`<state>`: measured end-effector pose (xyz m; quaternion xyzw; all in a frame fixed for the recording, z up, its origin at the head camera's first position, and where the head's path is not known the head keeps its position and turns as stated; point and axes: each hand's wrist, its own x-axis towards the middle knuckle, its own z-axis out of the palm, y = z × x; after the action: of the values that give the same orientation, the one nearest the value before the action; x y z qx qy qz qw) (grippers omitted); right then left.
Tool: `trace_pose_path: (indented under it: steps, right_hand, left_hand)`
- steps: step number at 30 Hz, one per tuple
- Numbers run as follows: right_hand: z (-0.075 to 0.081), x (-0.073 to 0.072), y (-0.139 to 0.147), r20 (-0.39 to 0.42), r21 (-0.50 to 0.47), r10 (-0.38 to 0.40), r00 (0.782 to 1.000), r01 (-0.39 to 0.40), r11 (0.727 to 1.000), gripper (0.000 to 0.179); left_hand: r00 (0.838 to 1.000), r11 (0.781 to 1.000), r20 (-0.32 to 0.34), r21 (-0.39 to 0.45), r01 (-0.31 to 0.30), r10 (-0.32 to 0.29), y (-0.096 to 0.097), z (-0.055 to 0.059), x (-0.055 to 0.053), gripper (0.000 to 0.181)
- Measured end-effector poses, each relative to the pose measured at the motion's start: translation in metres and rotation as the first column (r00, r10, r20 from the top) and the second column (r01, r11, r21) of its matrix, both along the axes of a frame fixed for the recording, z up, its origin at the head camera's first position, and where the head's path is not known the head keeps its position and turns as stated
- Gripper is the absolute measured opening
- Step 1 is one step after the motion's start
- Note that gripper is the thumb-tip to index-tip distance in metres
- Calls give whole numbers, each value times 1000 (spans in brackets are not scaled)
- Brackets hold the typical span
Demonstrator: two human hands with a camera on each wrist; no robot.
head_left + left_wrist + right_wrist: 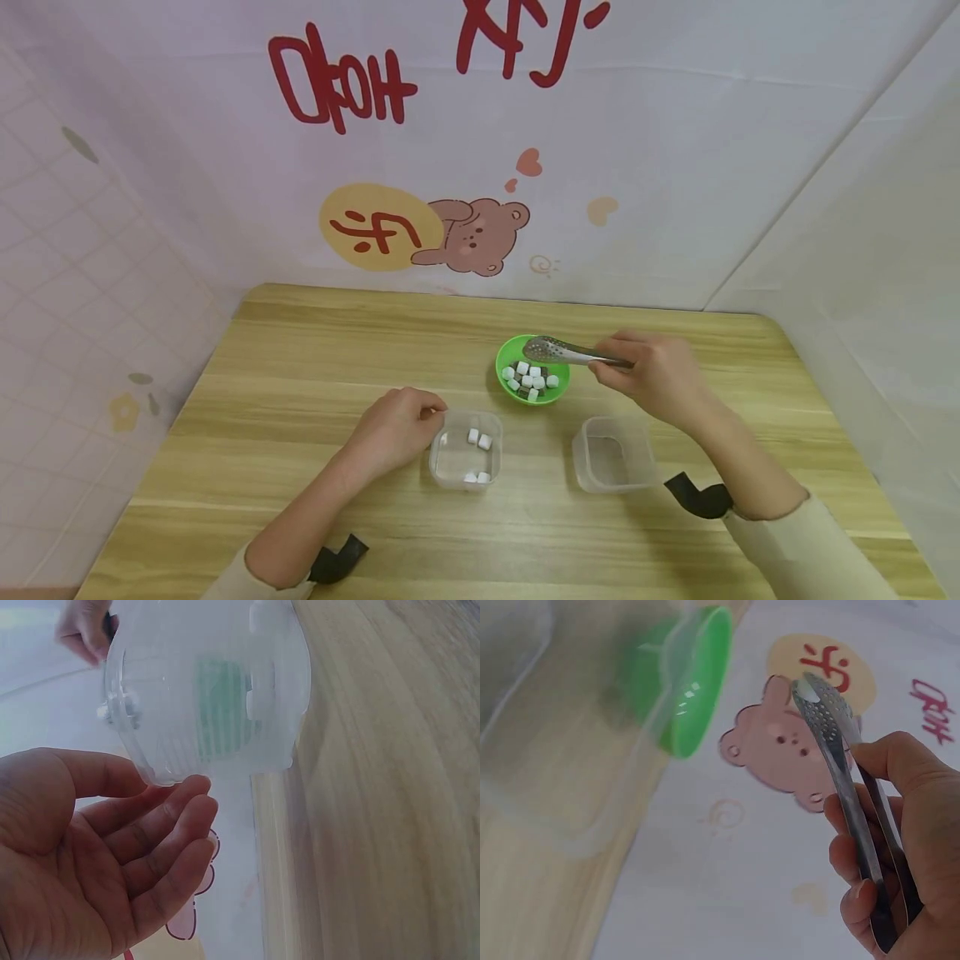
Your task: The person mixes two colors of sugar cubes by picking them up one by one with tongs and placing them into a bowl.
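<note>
My right hand [660,375] grips metal tongs [573,352] with perforated ends. The tongs are squeezed nearly together above the green bowl [564,390], and in the right wrist view a small white piece [807,691] shows between their tips. White cubes [527,381] and some dark pieces lie in the bowl. My left hand [399,425] pinches the far left corner of a clear plastic container [500,433] between thumb and fingers. Several white cubes [485,442] lie inside that container.
A second clear container [636,454] stands on the wooden table [337,350], right of the first and nearer than the bowl. Behind the table hangs a white backdrop [660,167] with a bear drawing and red lettering. Black straps [701,497] hang at both wrists.
</note>
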<state>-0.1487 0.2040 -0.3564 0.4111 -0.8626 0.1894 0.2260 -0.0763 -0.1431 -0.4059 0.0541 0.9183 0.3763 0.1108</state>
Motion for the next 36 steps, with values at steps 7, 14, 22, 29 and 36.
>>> trace_pose_path:
  steps: [7, 14, 22, 29, 36]
  right_hand:
    - [-16, -5, 17, 41, 54, -149, 988, 146, 988, 8]
    - [-22, -6, 24, 68, 86, -193, 979, 187, 979, 5]
    - [-17, -1, 22, 68, 35, -206, 976, 204, 978, 7]
    - [-12, 5, 14, 48, 1, -201, 978, 201, 980, 18]
    - [-4, 13, 4, 22, -6, -156, 987, 157, 988, 21]
  left_hand:
    - [1000, 1000, -3, -8, -5, 5, 0, -1, 1, 20]
    - [1000, 1000, 1, -8, -6, 6, 0, -2, 1, 20]
    - [1000, 1000, 2, -9, -8, 8, 0, -2, 0, 20]
    - [1000, 1000, 6, -7, -5, 5, 1, -2, 0, 20]
    - [1000, 1000, -1, -2, -3, 3, 0, -2, 0, 20]
